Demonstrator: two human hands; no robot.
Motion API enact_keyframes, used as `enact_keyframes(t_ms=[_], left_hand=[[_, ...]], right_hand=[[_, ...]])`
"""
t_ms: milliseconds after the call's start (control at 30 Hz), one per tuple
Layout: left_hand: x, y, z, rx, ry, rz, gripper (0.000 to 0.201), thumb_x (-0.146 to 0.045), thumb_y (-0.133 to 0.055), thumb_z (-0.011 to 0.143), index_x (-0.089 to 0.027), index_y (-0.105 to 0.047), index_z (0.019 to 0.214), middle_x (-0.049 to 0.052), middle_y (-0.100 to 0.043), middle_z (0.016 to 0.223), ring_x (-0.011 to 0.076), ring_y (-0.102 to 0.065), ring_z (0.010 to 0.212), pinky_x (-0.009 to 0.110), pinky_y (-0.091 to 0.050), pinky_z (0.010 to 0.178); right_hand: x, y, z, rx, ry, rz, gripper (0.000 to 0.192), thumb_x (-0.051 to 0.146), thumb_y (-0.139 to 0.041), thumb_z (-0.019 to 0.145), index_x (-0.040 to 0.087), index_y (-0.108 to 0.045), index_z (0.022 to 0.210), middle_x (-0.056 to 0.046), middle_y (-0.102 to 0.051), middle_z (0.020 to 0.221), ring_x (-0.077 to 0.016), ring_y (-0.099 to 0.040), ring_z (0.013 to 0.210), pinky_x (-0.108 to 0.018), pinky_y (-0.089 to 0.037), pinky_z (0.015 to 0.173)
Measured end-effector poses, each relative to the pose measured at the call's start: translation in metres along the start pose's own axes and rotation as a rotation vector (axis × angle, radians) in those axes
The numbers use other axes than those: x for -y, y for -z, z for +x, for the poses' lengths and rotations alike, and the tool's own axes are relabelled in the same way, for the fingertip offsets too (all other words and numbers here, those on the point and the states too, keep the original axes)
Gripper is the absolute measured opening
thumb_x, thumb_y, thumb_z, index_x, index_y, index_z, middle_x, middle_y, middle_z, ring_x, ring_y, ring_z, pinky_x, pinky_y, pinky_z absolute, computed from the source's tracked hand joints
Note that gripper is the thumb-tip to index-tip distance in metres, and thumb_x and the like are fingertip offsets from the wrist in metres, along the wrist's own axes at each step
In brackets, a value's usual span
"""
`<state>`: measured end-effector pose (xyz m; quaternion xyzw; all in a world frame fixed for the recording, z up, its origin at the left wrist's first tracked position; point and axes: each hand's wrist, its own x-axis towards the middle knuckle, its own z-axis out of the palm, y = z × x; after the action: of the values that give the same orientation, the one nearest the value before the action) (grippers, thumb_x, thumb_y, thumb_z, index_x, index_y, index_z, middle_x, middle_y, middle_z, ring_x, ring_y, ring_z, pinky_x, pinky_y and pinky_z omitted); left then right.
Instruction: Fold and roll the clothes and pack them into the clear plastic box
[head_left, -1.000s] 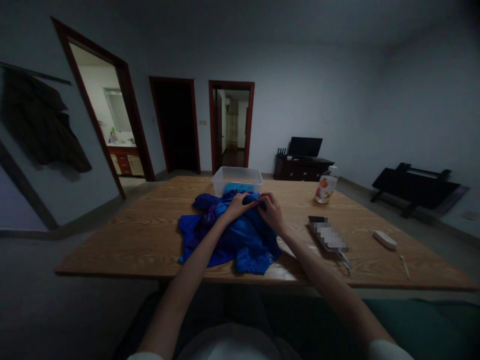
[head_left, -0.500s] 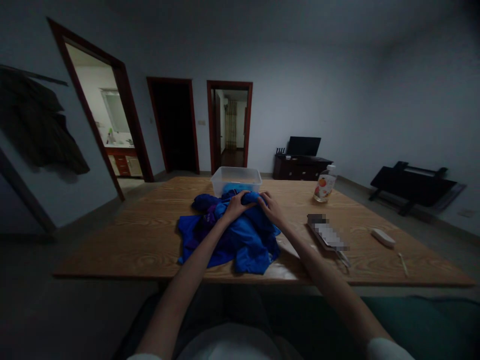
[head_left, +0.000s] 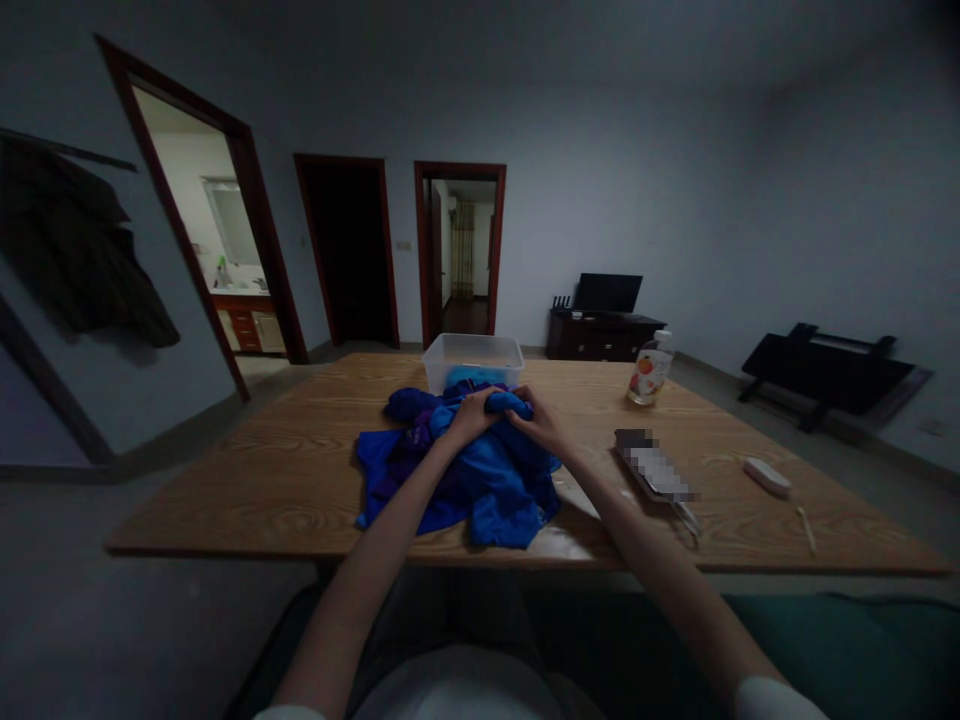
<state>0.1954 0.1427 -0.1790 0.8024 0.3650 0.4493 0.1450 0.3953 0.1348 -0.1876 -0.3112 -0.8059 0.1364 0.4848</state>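
Note:
A crumpled blue garment [head_left: 480, 480] lies in a heap on the wooden table [head_left: 300, 470] in front of me. My left hand [head_left: 472, 415] and my right hand [head_left: 541, 425] both grip a bunched fold of the blue cloth at the far top of the heap, close together and almost touching. Just behind the heap stands a clear plastic tub [head_left: 472, 358] with more blue cloth inside it.
A clear bottle with a fruit label [head_left: 649, 370] stands at the right rear of the table. A flat dark object [head_left: 654, 468], a white remote-like bar [head_left: 766, 476] and a thin stick [head_left: 807, 528] lie to the right. Doorways open behind the table.
My hands have drawn closer together and gathered the fold of blue cloth tighter between them. The heap itself has barely shifted.

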Motion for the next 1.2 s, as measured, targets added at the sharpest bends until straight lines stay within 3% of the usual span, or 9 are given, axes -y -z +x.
enact_keyframes(t_ms=[200,367,700,1000,1200], left_hand=[[0.000,-0.002,-0.002,0.020,0.059,0.012,0.031,-0.035,-0.067,0.088,-0.020,-0.064,0.114,0.005,-0.072,0.105,0.0232,-0.069,0.100,0.033,-0.053,0.092],[0.004,-0.005,-0.002,0.076,0.099,0.030,0.030,-0.034,-0.065,0.088,-0.021,-0.061,0.115,0.006,-0.071,0.108,0.0247,-0.069,0.102,0.035,-0.054,0.092],[0.009,-0.002,0.000,0.103,0.133,-0.137,0.049,-0.033,-0.063,0.086,-0.018,-0.052,0.131,0.011,-0.063,0.130,0.0253,-0.061,0.120,0.039,-0.046,0.110],[0.016,0.000,0.011,0.098,0.140,-0.384,0.041,-0.053,-0.044,0.097,-0.022,-0.068,0.110,0.006,-0.069,0.119,0.0215,-0.062,0.117,0.034,-0.046,0.112],[0.025,0.001,0.013,0.125,0.120,-0.333,0.049,-0.054,-0.057,0.092,-0.017,-0.066,0.123,0.008,-0.067,0.128,0.0243,-0.059,0.122,0.037,-0.043,0.114]], right_hand=[[-0.004,-0.001,-0.001,-0.087,-0.030,0.001,0.036,0.047,-0.059,0.095,0.022,-0.054,0.121,-0.007,-0.064,0.112,-0.0235,-0.061,0.102,-0.037,-0.050,0.092],[-0.004,-0.002,-0.001,-0.006,-0.011,-0.017,0.042,0.050,-0.060,0.096,0.024,-0.055,0.128,-0.007,-0.063,0.122,-0.0253,-0.059,0.113,-0.040,-0.048,0.101],[-0.003,0.002,0.001,0.004,-0.026,0.039,0.040,0.051,-0.061,0.096,0.024,-0.058,0.124,-0.006,-0.065,0.117,-0.0245,-0.062,0.107,-0.038,-0.050,0.095],[-0.009,-0.004,0.000,-0.070,-0.006,0.010,0.040,0.048,-0.060,0.096,0.025,-0.054,0.128,-0.007,-0.063,0.121,-0.0253,-0.060,0.111,-0.041,-0.048,0.101],[-0.019,-0.006,0.000,-0.095,0.021,0.002,0.039,0.041,-0.059,0.096,0.025,-0.052,0.131,-0.007,-0.062,0.124,-0.0244,-0.059,0.116,-0.042,-0.046,0.106]])
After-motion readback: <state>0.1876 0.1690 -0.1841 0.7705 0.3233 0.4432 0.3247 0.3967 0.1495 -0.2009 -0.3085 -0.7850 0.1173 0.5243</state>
